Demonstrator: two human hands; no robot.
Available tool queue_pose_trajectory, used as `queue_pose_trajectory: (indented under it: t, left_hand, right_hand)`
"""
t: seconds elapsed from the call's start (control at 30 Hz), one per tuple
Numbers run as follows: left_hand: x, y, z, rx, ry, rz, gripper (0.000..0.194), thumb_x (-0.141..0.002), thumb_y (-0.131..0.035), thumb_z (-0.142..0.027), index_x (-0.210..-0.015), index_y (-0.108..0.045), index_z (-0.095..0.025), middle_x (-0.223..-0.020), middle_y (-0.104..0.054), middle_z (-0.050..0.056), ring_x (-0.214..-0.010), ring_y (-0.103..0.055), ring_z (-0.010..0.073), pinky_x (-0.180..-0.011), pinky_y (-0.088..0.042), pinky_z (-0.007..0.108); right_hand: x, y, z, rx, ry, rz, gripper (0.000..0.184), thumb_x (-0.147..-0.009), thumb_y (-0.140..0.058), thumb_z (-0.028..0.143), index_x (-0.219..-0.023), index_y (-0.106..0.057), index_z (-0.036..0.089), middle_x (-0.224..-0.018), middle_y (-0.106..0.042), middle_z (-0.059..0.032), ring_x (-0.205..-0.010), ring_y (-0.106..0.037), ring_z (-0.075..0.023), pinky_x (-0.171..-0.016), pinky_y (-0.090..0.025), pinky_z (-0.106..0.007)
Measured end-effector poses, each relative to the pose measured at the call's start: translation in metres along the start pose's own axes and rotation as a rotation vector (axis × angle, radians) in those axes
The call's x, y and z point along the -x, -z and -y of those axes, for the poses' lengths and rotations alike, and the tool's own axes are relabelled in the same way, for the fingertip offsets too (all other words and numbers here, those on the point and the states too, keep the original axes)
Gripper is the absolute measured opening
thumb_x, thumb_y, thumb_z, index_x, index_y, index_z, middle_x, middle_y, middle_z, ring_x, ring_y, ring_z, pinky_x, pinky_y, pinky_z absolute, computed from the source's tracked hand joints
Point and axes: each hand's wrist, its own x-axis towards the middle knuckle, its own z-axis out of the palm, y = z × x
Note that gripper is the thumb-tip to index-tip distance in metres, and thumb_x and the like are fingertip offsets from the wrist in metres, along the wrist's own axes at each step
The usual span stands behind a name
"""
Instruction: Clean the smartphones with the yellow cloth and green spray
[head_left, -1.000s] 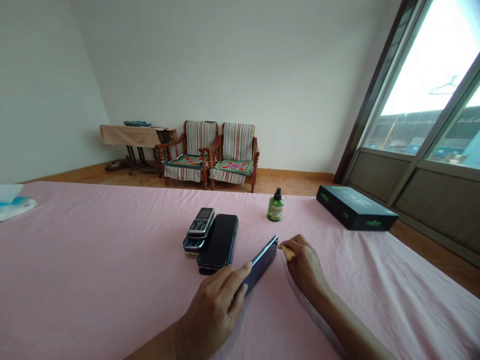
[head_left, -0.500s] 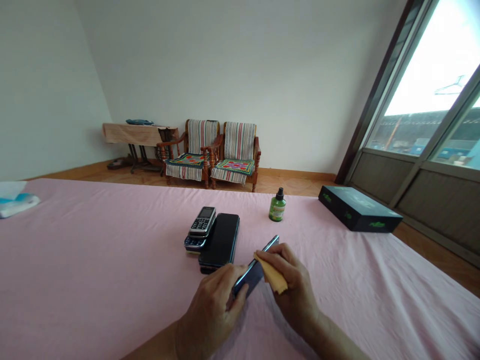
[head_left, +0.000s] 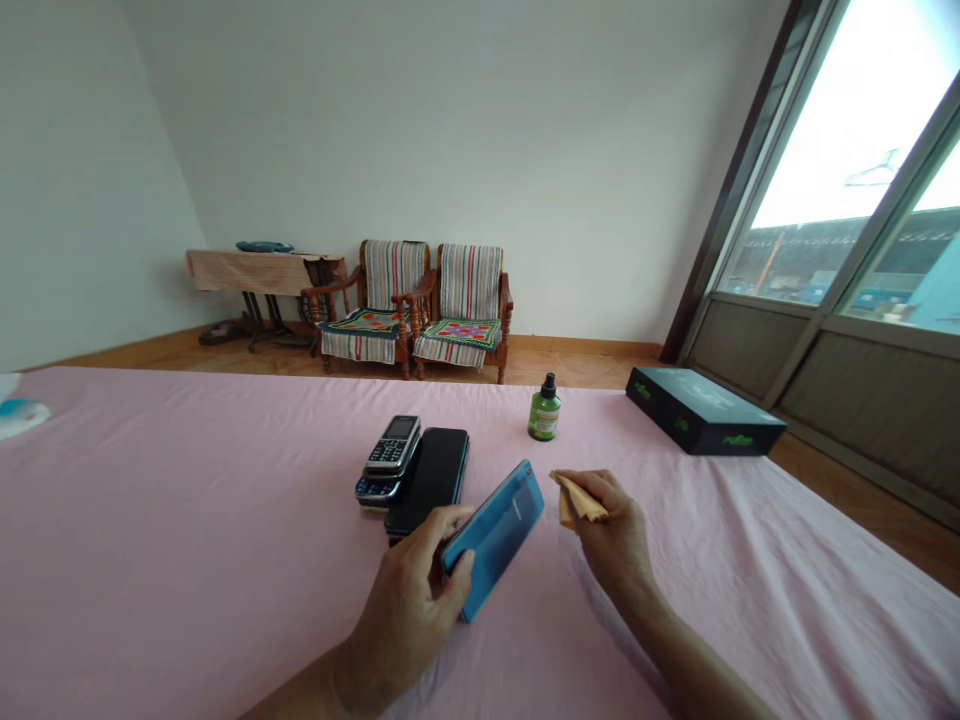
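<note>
No wording can be read clearly. The blue smartphone (head_left: 493, 540) in the left hand (head_left: 405, 610) has a small mark on its back, too small to read. The green spray bottle (head_left: 544, 418) has a label with blurred print. The black box (head_left: 701, 412) has green logos that cannot be made out, and the keys of the keypad phone (head_left: 391, 447) are too small to read.

Two wooden armchairs (head_left: 405, 310) beside a cloth-draped table (head_left: 240, 270)
</note>
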Motion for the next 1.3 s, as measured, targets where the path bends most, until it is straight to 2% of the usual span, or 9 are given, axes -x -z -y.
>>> queue_pose_trajectory:
  t: [0.27, 0.4, 0.53, 0.63, 0.73, 0.87, 1.1, 1.2, 1.3]
  left_hand:
    - [-0.001, 0.001, 0.000, -0.023, -0.090, -0.006, 0.028, -0.090, -0.054, -0.018, -0.117, -0.058, -0.022, -0.104, -0.071, 0.003, -0.091, -0.070, 0.0161, -0.080, -0.055, 0.022]
    - [0.002, -0.001, 0.000, -0.079, -0.184, -0.019, 0.031, -0.090, -0.055, -0.015, -0.120, -0.056, -0.022, -0.103, -0.071, 0.004, -0.089, -0.070, 0.0163, -0.081, -0.056, 0.023]
    - [0.007, -0.001, -0.002, -0.140, -0.270, 0.004, 0.028, -0.091, -0.055, -0.014, -0.119, -0.056, -0.020, -0.097, -0.071, 0.005, -0.086, -0.070, 0.0175, -0.080, -0.056, 0.026]
    - [0.009, 0.000, -0.003, -0.171, -0.310, -0.001, 0.029, -0.091, -0.055, -0.013, -0.120, -0.056, -0.020, -0.096, -0.070, 0.005, -0.087, -0.069, 0.0186, -0.081, -0.055, 0.029]
    - [0.008, -0.001, -0.004, -0.137, -0.284, -0.020, 0.030, -0.088, -0.057, -0.011, -0.117, -0.057, -0.021, -0.092, -0.070, 0.004, -0.080, -0.068, 0.0176, -0.075, -0.055, 0.027]
    - [0.005, -0.002, -0.005, -0.063, -0.199, -0.022, 0.022, -0.083, -0.060, -0.009, -0.101, -0.060, -0.021, -0.082, -0.068, 0.000, -0.068, -0.064, 0.0153, -0.065, -0.051, 0.024]
    - [0.006, -0.003, -0.005, -0.034, -0.118, 0.026, 0.014, -0.084, -0.060, -0.010, -0.093, -0.061, -0.020, -0.078, -0.064, -0.001, -0.065, -0.058, 0.0139, -0.061, -0.045, 0.023]
    - [0.006, -0.003, -0.005, -0.046, -0.095, 0.037, 0.007, -0.083, -0.060, -0.013, -0.081, -0.058, -0.019, -0.069, -0.058, -0.002, -0.060, -0.055, 0.0135, -0.057, -0.042, 0.023]
    - [0.005, -0.002, -0.005, -0.022, -0.072, 0.064, 0.012, -0.082, -0.059, -0.016, -0.072, -0.055, -0.019, -0.065, -0.055, -0.002, -0.059, -0.055, 0.0140, -0.055, -0.040, 0.023]
  right_hand:
    - [-0.001, -0.001, -0.006, 0.029, -0.057, 0.036, 0.022, -0.076, -0.058, 0.023, -0.085, -0.077, 0.020, -0.076, -0.063, -0.0047, -0.067, -0.060, -0.0180, -0.056, -0.046, -0.028]
    - [-0.001, 0.000, -0.004, 0.012, -0.043, 0.016, 0.024, -0.076, -0.056, 0.020, -0.089, -0.076, 0.019, -0.081, -0.064, -0.0057, -0.072, -0.061, -0.0190, -0.061, -0.047, -0.029]
    - [-0.002, 0.002, 0.001, -0.015, 0.069, -0.034, 0.025, -0.078, -0.056, 0.019, -0.095, -0.074, 0.019, -0.086, -0.063, -0.0062, -0.077, -0.061, -0.0191, -0.065, -0.048, -0.030]
    - [-0.001, 0.003, 0.004, 0.033, 0.158, -0.011, 0.027, -0.077, -0.055, 0.014, -0.096, -0.074, 0.020, -0.084, -0.059, -0.0048, -0.075, -0.060, -0.0179, -0.065, -0.048, -0.029]
    - [0.003, 0.002, 0.007, 0.093, 0.213, 0.030, 0.031, -0.076, -0.053, 0.008, -0.097, -0.073, 0.020, -0.084, -0.057, -0.0044, -0.074, -0.058, -0.0175, -0.063, -0.048, -0.028]
    - [0.015, -0.003, 0.015, 0.079, 0.282, 0.117, 0.039, -0.075, -0.050, 0.002, -0.104, -0.070, 0.019, -0.087, -0.055, -0.0054, -0.077, -0.058, -0.0175, -0.064, -0.049, -0.028]
    - [0.046, -0.018, 0.041, -0.013, 0.387, 0.254, 0.049, -0.075, -0.046, -0.004, -0.115, -0.063, 0.020, -0.094, -0.053, -0.0075, -0.083, -0.058, -0.0177, -0.067, -0.051, -0.027]
    - [0.056, -0.022, 0.049, -0.061, 0.441, 0.303, 0.055, -0.073, -0.046, -0.005, -0.120, -0.059, 0.020, -0.097, -0.052, -0.0081, -0.084, -0.058, -0.0176, -0.068, -0.052, -0.026]
    - [0.063, -0.024, 0.054, -0.084, 0.480, 0.349, 0.057, -0.073, -0.048, -0.002, -0.125, -0.056, 0.021, -0.097, -0.052, -0.0089, -0.085, -0.059, -0.0186, -0.068, -0.053, -0.027]
